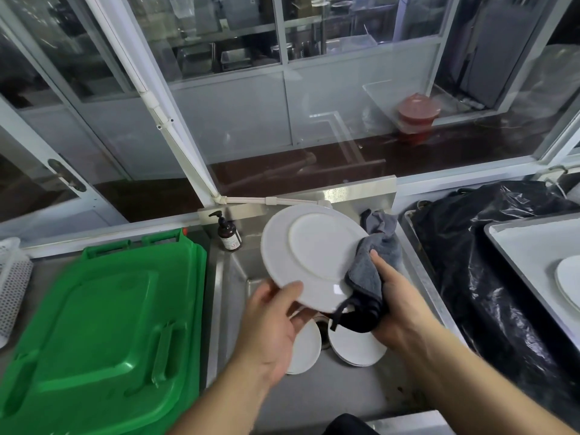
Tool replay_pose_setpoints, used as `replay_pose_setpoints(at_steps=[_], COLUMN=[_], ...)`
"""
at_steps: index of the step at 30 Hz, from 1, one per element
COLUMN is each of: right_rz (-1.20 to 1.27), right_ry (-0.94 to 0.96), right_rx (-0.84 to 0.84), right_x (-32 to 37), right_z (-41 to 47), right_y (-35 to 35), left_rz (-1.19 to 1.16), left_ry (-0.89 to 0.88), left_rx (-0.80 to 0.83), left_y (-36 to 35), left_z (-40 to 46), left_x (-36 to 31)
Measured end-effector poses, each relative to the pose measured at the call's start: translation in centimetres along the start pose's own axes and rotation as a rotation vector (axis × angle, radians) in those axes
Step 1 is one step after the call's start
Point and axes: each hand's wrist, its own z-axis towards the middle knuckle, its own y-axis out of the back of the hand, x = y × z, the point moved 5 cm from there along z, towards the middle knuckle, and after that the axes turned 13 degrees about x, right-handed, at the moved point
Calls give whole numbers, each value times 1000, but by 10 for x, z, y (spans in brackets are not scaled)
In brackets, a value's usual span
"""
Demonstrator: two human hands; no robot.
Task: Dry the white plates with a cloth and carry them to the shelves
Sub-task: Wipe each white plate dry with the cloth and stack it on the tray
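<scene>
A white plate (309,252) is held tilted above the steel sink (233,277), its underside facing me. My left hand (273,328) grips its lower rim, thumb on the near face. My right hand (392,302) holds a grey cloth (373,268) wrapped over the plate's right rim. Below, in the sink, lie more white plates: one (306,348) under my left hand and a small stack (356,348) under my right hand.
A green plastic lid (103,324) covers the bin at left. A brown pump bottle (228,233) stands at the sink's back corner. Right of the sink, a black plastic bag (477,265) and a tray (527,246) holding another white plate (569,281). Glass partitions rise behind.
</scene>
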Motion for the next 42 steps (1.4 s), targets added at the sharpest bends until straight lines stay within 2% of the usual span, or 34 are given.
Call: replay_pose_setpoints(at_steps=[5, 9, 15, 20, 24, 32, 37, 42], right_rz=[-175, -174, -81, 61, 55, -230, -207, -81], right_ry=[-110, -101, -54, 24, 24, -55, -16, 69], right_rx=[74, 34, -129, -157, -108, 14, -111, -275], right_x=[18, 21, 7, -13, -11, 33, 29, 2], right_z=[-6, -7, -10, -13, -14, -19, -16, -16], right_y=[8, 9, 10, -1, 0, 5, 6, 4], left_rz=[41, 30, -46, -39, -21, 11, 4, 3], left_ry=[104, 167, 34, -61, -66, 104, 105, -46], left_rx=[102, 182, 100, 3, 41, 105, 217, 126], left_y=[18, 21, 0, -18, -20, 13, 5, -20], left_z=[12, 9, 2, -5, -9, 8, 0, -10], left_x=[-45, -46, -18, 10, 13, -37, -34, 2])
